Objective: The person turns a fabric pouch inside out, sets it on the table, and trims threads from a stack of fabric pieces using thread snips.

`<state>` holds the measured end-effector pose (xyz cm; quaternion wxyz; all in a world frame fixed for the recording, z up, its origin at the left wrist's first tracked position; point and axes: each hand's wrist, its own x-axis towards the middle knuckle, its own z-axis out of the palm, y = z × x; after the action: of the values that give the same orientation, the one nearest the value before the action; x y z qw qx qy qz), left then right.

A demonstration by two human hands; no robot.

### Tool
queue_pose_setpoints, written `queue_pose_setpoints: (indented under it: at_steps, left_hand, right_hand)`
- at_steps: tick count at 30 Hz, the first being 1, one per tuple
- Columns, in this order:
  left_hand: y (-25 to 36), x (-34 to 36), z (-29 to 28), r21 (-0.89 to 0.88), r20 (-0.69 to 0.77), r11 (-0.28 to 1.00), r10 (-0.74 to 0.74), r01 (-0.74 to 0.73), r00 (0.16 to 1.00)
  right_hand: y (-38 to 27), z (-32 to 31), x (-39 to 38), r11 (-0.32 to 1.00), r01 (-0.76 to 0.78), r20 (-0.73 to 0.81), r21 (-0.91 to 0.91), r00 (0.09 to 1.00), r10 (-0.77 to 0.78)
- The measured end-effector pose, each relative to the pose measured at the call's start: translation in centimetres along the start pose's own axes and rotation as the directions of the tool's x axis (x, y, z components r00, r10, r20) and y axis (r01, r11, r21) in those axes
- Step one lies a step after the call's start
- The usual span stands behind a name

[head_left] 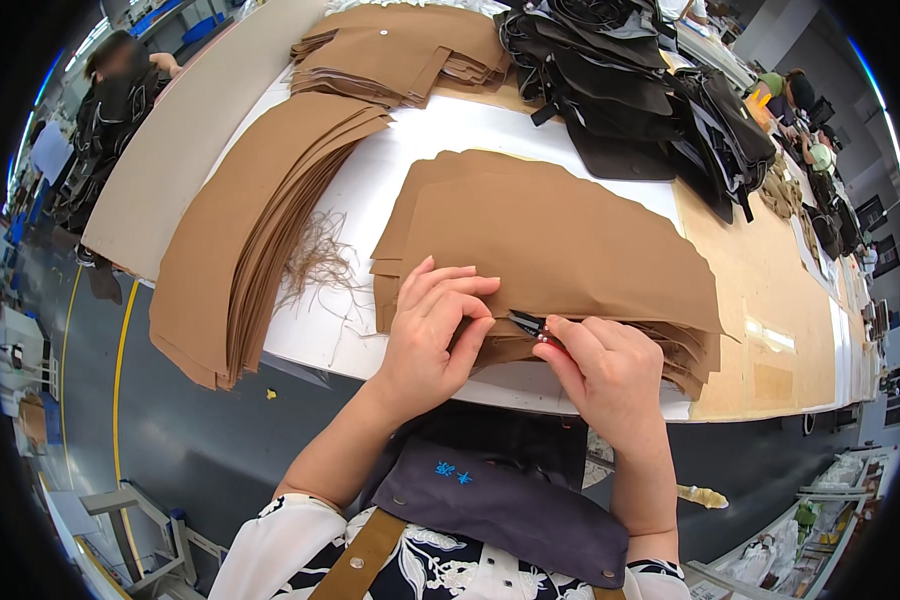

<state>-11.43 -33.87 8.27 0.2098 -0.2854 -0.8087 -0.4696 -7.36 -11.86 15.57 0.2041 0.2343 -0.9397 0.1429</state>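
A stack of brown fabric panels [560, 240] lies at the near edge of the table, in front of me. My right hand [610, 370] is closed around small thread snips [528, 324] with dark blades and a red part showing at the grip. Their tips point left, at the near edge of the top panel. Just left of the blades, my left hand [435, 325] has thumb and index finger pinched together at that same edge, its other fingers raised over the fabric. Whatever sits in the pinch is too small to make out.
To the left is a tall curved stack of brown panels [240, 230], with loose thread ends [315, 260] beside it. More brown panels [400, 50] lie at the back. Black bags [620, 100] are heaped at the far right. A person [120, 100] is beyond the table's left side.
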Motion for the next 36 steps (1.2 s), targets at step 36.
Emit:
queue_pose_setpoints:
  at_steps: [36]
  left_hand:
    - [-2.0,4.1,-4.8,0.276,0.111,0.943,0.158,-0.183,0.981]
  right_hand:
    - [3.8,-2.8,3.5,0.997,-0.020,0.121,-0.081,0.992,0.029]
